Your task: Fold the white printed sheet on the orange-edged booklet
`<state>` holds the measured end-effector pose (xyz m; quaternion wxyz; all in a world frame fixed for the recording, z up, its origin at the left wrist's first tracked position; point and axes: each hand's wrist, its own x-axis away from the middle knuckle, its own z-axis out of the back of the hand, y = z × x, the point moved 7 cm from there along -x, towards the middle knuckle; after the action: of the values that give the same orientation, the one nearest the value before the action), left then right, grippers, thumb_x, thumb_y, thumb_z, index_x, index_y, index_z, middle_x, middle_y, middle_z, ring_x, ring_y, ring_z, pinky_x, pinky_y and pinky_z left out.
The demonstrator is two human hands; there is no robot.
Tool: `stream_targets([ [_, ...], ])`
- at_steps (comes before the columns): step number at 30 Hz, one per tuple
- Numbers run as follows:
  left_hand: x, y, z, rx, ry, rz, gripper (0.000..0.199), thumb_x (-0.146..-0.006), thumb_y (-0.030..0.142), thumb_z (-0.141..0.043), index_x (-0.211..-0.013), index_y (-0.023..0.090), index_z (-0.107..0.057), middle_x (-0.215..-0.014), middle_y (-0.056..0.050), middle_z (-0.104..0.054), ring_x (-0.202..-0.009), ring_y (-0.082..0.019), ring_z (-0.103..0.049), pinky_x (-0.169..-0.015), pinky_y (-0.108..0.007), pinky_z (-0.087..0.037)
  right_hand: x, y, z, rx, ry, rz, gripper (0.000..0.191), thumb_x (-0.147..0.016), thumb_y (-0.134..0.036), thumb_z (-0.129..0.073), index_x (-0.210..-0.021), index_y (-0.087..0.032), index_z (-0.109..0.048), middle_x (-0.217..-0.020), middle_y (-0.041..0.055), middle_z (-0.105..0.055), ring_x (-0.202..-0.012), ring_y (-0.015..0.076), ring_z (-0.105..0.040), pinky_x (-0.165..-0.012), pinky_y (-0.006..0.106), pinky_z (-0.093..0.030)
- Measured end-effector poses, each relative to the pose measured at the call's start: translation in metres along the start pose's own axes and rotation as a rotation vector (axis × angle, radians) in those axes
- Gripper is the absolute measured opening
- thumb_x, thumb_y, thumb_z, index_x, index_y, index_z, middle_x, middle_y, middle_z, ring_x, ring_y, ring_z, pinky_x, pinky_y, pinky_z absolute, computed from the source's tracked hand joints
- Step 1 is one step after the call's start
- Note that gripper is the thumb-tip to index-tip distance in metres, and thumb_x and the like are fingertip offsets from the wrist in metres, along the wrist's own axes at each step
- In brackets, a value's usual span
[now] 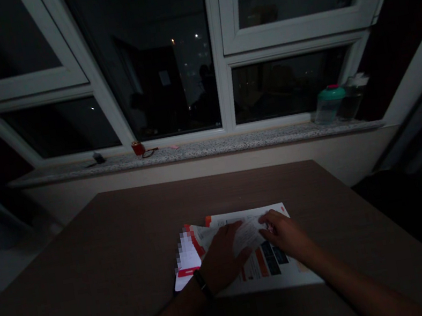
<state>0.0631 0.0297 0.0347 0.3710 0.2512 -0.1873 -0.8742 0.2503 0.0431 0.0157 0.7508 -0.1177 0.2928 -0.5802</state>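
Note:
A large white printed sheet (305, 275) with orange and dark blocks lies on the table. On top of it is a smaller piece of paper (248, 234) covered in fine print. My left hand (223, 254), with a dark band at the wrist, rests on this paper with its fingers stretched out. At the paper's right edge, my right hand (284, 232) has thumb and fingers pinched together on it. Something small and pinkish shows by those fingertips, too dim to name. Left of my left hand sits a lit phone (185, 282), its screen partly blurred out.
The brown table (91, 266) reaches to the wall under a window. On the speckled sill (201, 149) stand a clear bottle with a teal lid (330, 103), another clear bottle (353, 97), a small red jar (138, 148) and a small dark bottle (98, 157). The room is dim.

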Motion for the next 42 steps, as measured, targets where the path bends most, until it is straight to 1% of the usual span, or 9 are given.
stream_targets([
  [8,-0.001,0.014,0.008,0.091,-0.073,0.002,0.047,-0.090,0.034,-0.063,-0.133,0.023,-0.047,-0.129,-0.007,-0.056,-0.114,-0.026,-0.056,-0.097,-0.040,-0.044,-0.003,0.004,0.001,-0.071,0.030,0.005,0.027,-0.082,-0.017,-0.060,-0.109,-0.021,-0.063,-0.099,0.0047,-0.061,-0.091,0.0199,-0.060,-0.079,0.030,-0.045],
  [13,-0.003,0.020,0.010,0.260,-0.126,-0.009,0.042,-0.091,0.034,-0.061,-0.131,0.024,-0.049,-0.123,-0.006,-0.059,-0.112,-0.024,-0.057,-0.095,-0.036,-0.045,-0.007,0.007,0.003,-0.061,0.062,0.019,0.020,-0.080,-0.012,-0.057,-0.096,-0.021,-0.063,-0.095,0.0036,-0.061,-0.086,0.0191,-0.058,-0.077,0.029,-0.044],
  [17,-0.002,0.027,0.012,0.320,-0.202,-0.057,0.041,-0.094,0.038,-0.057,-0.132,0.025,-0.048,-0.125,-0.006,-0.058,-0.112,-0.024,-0.056,-0.096,-0.036,-0.044,-0.009,0.012,0.009,-0.035,0.102,0.005,0.026,-0.075,-0.007,-0.052,-0.094,-0.021,-0.062,-0.090,0.0029,-0.061,-0.081,0.0182,-0.058,-0.074,0.028,-0.043],
  [21,0.001,0.035,0.009,0.251,-0.244,-0.137,0.049,-0.095,0.045,-0.054,-0.138,0.025,-0.043,-0.132,-0.008,-0.053,-0.116,-0.027,-0.054,-0.099,-0.039,-0.042,-0.006,0.012,0.023,-0.107,0.181,-0.026,0.016,-0.087,-0.021,-0.047,-0.088,-0.019,-0.063,-0.085,0.0047,-0.062,-0.078,0.0189,-0.059,-0.071,0.028,-0.042],
  [24,0.002,0.039,0.006,0.207,-0.244,-0.173,0.052,-0.094,0.050,-0.055,-0.138,0.025,-0.044,-0.134,-0.010,-0.050,-0.117,-0.027,-0.053,-0.100,-0.039,-0.042,-0.002,0.012,0.028,-0.137,0.221,-0.111,0.031,-0.094,-0.037,-0.041,-0.076,-0.019,-0.060,-0.076,0.0044,-0.061,-0.072,0.0194,-0.058,-0.067,0.028,-0.041],
  [27,0.003,0.040,0.003,0.175,-0.254,-0.189,0.055,-0.091,0.049,-0.060,-0.138,0.024,-0.044,-0.134,-0.011,-0.050,-0.117,-0.028,-0.052,-0.100,-0.039,-0.043,0.000,0.014,0.021,-0.113,0.153,-0.225,0.039,-0.092,-0.048,-0.046,-0.066,-0.021,-0.055,-0.066,0.0023,-0.059,-0.063,0.0180,-0.057,-0.060,0.027,-0.037],
  [31,0.003,0.040,0.003,0.141,-0.257,-0.197,0.057,-0.090,0.046,-0.064,-0.138,0.025,-0.044,-0.135,-0.011,-0.048,-0.119,-0.028,-0.051,-0.101,-0.040,-0.042,-0.001,0.017,0.013,-0.105,0.108,-0.276,0.034,-0.084,-0.047,-0.056,-0.062,-0.022,-0.054,-0.061,0.0009,-0.059,-0.058,0.0171,-0.057,-0.056,0.027,-0.035],
  [37,0.003,0.039,0.001,0.154,-0.259,-0.202,0.060,-0.088,0.046,-0.066,-0.140,0.027,-0.042,-0.139,-0.011,-0.046,-0.125,-0.029,-0.047,-0.105,-0.043,-0.040,0.000,0.022,0.010,-0.111,0.112,-0.332,0.037,-0.086,-0.054,-0.051,-0.068,-0.022,-0.057,-0.064,0.0024,-0.063,-0.062,0.0194,-0.060,-0.057,0.027,-0.037],
  [42,0.004,0.037,-0.001,0.167,-0.265,-0.206,0.064,-0.091,0.054,-0.058,-0.145,0.026,-0.035,-0.147,-0.011,-0.039,-0.131,-0.029,-0.043,-0.108,-0.044,-0.037,0.000,0.023,0.004,-0.096,0.074,-0.320,0.033,-0.084,-0.048,-0.055,-0.064,-0.022,-0.052,-0.060,0.0006,-0.060,-0.057,0.0171,-0.057,-0.055,0.026,-0.034],
])
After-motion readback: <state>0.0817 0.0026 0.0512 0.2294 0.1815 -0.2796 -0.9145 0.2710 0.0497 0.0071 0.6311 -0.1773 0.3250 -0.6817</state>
